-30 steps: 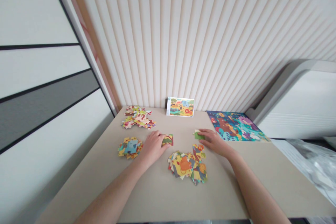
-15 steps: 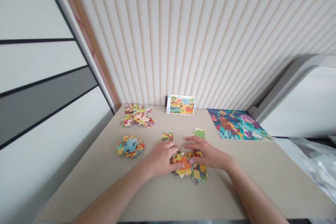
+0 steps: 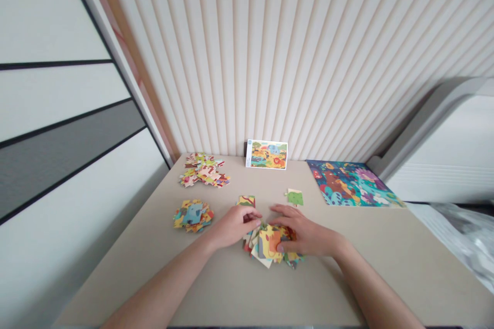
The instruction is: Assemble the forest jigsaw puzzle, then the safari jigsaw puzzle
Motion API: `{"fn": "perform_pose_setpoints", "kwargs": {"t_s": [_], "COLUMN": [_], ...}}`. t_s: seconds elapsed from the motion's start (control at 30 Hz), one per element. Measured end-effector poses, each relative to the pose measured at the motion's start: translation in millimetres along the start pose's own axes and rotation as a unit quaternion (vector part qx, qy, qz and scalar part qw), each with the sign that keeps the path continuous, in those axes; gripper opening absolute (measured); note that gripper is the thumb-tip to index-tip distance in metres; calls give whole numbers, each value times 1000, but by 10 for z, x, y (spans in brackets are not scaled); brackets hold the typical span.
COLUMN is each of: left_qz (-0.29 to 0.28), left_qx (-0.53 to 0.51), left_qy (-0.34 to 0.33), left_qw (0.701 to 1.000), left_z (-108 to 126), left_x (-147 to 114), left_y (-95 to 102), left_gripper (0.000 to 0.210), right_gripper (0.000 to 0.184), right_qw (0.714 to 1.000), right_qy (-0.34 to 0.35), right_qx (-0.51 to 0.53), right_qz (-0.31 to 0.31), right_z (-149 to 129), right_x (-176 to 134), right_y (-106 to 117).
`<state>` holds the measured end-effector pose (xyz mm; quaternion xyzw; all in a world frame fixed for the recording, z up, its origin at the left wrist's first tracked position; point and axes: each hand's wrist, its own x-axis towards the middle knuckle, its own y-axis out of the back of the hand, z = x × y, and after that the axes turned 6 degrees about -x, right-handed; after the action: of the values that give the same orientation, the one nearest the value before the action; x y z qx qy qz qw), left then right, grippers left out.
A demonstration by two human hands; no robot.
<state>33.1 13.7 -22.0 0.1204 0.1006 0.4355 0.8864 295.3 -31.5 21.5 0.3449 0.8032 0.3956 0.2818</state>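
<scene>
A loose heap of jigsaw puzzle pieces (image 3: 266, 242) lies between my hands, with a yellow and orange piece on top. My left hand (image 3: 235, 225) is at the heap's upper left edge, fingers bent and thumb a little apart, with no piece visible in it. Over the heap's right side rests my right hand (image 3: 306, 231), fingers spread and thumb touching the pieces; it hides part of them. Just beyond my left hand is a single piece with a red and green pattern (image 3: 246, 200). A green piece (image 3: 295, 197) lies beyond my right hand.
A picture card (image 3: 267, 154) of animals stands against the ribbed wall. Two more piles of pieces, one mostly pink (image 3: 204, 170) and one with a blue piece on top (image 3: 193, 215), are at the left. A dark blue picture sheet (image 3: 351, 183) lies at the right.
The heap has been pushed together and spread a little leftward and nearer me. My left hand has drawn back left off its top, and my right hand has slid farther over its right side.
</scene>
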Motion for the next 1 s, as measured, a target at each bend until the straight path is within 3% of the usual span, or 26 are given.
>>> {"fn": "perform_pose_setpoints", "kwargs": {"t_s": [0.13, 0.3, 0.43, 0.6, 0.77, 0.87, 1.0], "left_qz": [42, 110, 154, 109, 57, 69, 55], "left_qx": [-95, -177, -162, -154, -187, -196, -203], "left_qy": [19, -13, -51, -66, -80, -87, -77], "left_qw": [994, 978, 974, 980, 978, 974, 975], "left_z": [-70, -53, -29, -8, 21, 25, 35], "left_x": [47, 97, 107, 84, 64, 65, 71], "left_y": [33, 68, 88, 20, -79, -83, -70], "left_gripper": [33, 33, 32, 34, 40, 40, 45], "right_gripper": [70, 76, 73, 46, 41, 39, 43], "right_qw": [1000, 1000, 998, 970, 953, 937, 880], "right_qy": [4, 7, 29, 21, 4, -13, -42], "right_qx": [-5, -6, 13, 117, 208, 262, 390], "right_qz": [-6, -5, 59, 212, 220, 230, 268], "right_z": [-3, 50, 86, 24, -91, -93, -17], "right_x": [6, 8, 45, 157, 278, 317, 337], "right_y": [-3, -46, -75, -163, -349, -394, -340]}}
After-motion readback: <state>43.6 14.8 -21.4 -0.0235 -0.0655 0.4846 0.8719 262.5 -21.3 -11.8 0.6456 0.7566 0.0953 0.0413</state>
